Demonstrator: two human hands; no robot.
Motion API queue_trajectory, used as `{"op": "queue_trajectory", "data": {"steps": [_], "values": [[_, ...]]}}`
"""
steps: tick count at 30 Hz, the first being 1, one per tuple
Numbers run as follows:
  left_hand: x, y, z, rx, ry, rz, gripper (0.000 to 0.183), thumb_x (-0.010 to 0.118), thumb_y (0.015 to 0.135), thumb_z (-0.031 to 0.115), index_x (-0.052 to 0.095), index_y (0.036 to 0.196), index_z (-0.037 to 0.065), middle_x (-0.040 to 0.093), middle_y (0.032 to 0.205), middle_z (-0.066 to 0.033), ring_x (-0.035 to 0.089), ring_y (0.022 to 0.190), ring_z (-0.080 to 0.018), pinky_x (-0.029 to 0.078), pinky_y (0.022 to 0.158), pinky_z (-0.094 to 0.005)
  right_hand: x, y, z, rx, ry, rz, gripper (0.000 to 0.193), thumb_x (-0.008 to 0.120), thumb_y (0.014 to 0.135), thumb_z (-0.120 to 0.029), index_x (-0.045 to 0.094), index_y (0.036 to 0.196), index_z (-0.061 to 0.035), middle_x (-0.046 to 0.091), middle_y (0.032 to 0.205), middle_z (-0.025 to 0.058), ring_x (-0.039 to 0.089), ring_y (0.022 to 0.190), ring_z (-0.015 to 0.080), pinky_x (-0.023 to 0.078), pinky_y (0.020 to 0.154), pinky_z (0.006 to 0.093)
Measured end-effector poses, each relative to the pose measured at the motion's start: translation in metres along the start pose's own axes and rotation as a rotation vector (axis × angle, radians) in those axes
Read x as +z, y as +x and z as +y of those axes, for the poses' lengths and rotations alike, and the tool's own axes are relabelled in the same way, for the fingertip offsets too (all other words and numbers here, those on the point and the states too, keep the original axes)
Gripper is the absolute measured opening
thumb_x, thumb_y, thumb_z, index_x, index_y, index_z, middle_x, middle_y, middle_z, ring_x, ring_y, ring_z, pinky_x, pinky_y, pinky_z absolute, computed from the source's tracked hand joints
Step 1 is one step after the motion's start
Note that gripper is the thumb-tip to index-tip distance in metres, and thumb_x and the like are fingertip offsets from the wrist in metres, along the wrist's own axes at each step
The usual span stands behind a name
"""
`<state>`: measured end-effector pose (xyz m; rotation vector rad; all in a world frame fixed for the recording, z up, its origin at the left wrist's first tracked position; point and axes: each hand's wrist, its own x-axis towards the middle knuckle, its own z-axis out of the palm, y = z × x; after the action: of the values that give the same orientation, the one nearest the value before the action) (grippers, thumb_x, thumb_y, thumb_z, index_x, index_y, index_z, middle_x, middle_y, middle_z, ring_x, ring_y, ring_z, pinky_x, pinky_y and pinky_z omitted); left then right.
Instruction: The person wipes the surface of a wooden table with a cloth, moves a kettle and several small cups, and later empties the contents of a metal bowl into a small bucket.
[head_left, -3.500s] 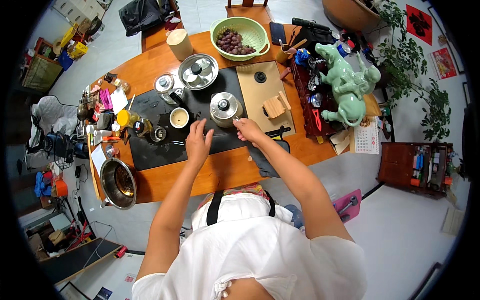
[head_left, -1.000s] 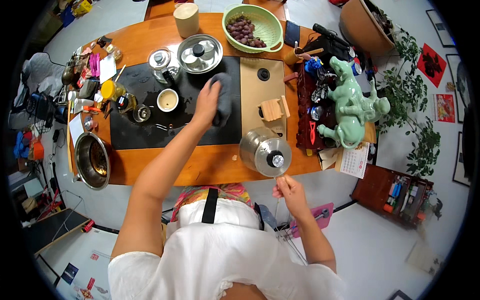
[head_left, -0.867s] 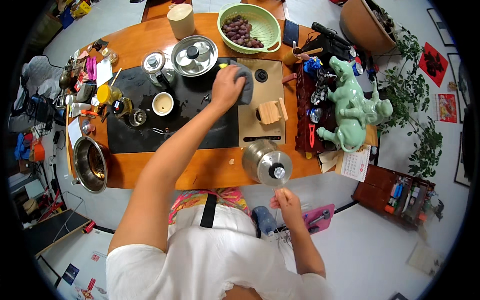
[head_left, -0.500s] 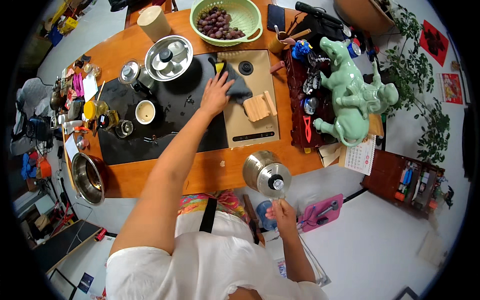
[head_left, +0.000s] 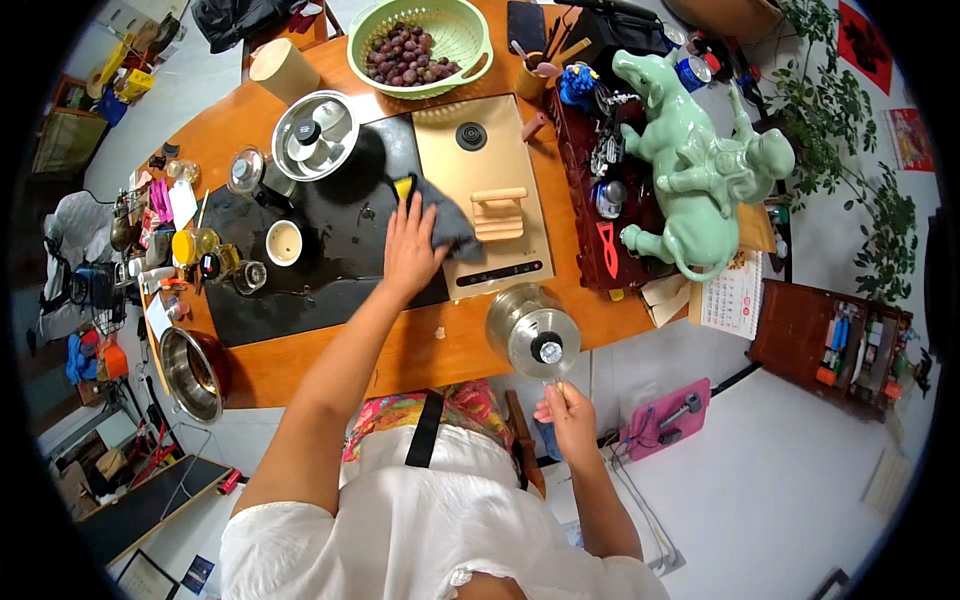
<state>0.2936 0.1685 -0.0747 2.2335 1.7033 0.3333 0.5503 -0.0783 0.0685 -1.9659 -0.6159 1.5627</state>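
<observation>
My left hand point(head_left: 411, 246) lies flat on a grey cloth point(head_left: 450, 222) with a yellow patch, its fingers spread. The cloth straddles the seam between the wet black tray top point(head_left: 345, 285) and its gold panel point(head_left: 475, 172). Just right of the cloth stands a small wooden piece point(head_left: 498, 222) with a bar along one side. My right hand point(head_left: 566, 410) is closed round the handle of a clear glass kettle point(head_left: 522, 318) with a black-knobbed lid. The kettle is tilted and held over the table's near edge.
A steel lidded pot point(head_left: 316, 135), a small glass pot point(head_left: 255, 175) and a cream cup point(head_left: 284, 243) stand on the tray. Grapes fill part of a green colander point(head_left: 470, 45) at the back. A steel basin point(head_left: 190, 375) sits at left, a green ceramic ox point(head_left: 685, 170) at right.
My left hand and the cloth have come nearer across the tray. The wooden piece has turned, its bar now on the far side. The kettle stays in my right hand.
</observation>
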Motion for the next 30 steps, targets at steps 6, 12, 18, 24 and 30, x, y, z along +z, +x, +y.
{"op": "queue_trajectory", "data": {"steps": [6, 12, 18, 24, 30], "values": [[0.001, 0.064, -0.012, 0.021, 0.007, 0.054, 0.054, 0.080, 0.069, 0.006, 0.058, 0.118, 0.006, 0.047, 0.151, -0.0159, 0.038, 0.142, -0.0408, 0.032, 0.118, -0.0508, -0.004, -0.003, 0.003, 0.002, 0.030, 0.008, 0.026, 0.059, 0.103, -0.025, 0.064, 0.093, -0.0014, 0.068, 0.080, 0.0054, 0.066, 0.069, 0.0112, 0.055, 0.063, 0.0264], [-0.002, -0.061, 0.010, 0.282, -0.053, -0.085, 0.044, 0.072, 0.062, -0.004, 0.058, 0.104, 0.003, 0.048, 0.149, -0.0198, 0.040, 0.140, -0.0449, 0.036, 0.114, -0.0542, -0.021, -0.010, 0.017, 0.030, 0.090, 0.065, 0.026, 0.059, 0.103, -0.026, 0.064, 0.094, -0.0019, 0.067, 0.080, 0.0055, 0.066, 0.067, 0.0115, 0.055, 0.063, 0.0261], [0.018, -0.122, 0.059, 0.451, -0.106, -0.186, 0.027, 0.063, 0.076, 0.007, 0.057, 0.102, 0.004, 0.045, 0.149, -0.0235, 0.039, 0.141, -0.0453, 0.035, 0.115, -0.0552, -0.040, -0.015, 0.021, 0.030, 0.127, 0.121, 0.027, 0.058, 0.104, -0.026, 0.064, 0.092, -0.0023, 0.066, 0.079, 0.0059, 0.065, 0.066, 0.0112, 0.055, 0.062, 0.0258], [0.074, -0.034, 0.144, 0.464, -0.115, -0.021, 0.022, 0.054, 0.086, 0.010, 0.055, 0.106, 0.001, 0.048, 0.146, -0.0258, 0.040, 0.139, -0.0456, 0.034, 0.115, -0.0526, -0.056, -0.025, 0.029, 0.009, 0.144, 0.186, 0.026, 0.055, 0.104, -0.024, 0.064, 0.093, -0.0019, 0.066, 0.079, 0.0055, 0.064, 0.064, 0.0108, 0.054, 0.061, 0.0249], [0.084, 0.041, 0.171, 0.366, -0.225, 0.081, 0.026, 0.056, 0.080, 0.001, 0.056, 0.107, 0.000, 0.050, 0.144, -0.0240, 0.041, 0.138, -0.0451, 0.037, 0.113, -0.0515, -0.060, -0.040, 0.024, 0.005, 0.128, 0.191, 0.024, 0.055, 0.104, -0.022, 0.065, 0.095, -0.0010, 0.065, 0.079, 0.0055, 0.063, 0.065, 0.0112, 0.053, 0.061, 0.0249]]}}
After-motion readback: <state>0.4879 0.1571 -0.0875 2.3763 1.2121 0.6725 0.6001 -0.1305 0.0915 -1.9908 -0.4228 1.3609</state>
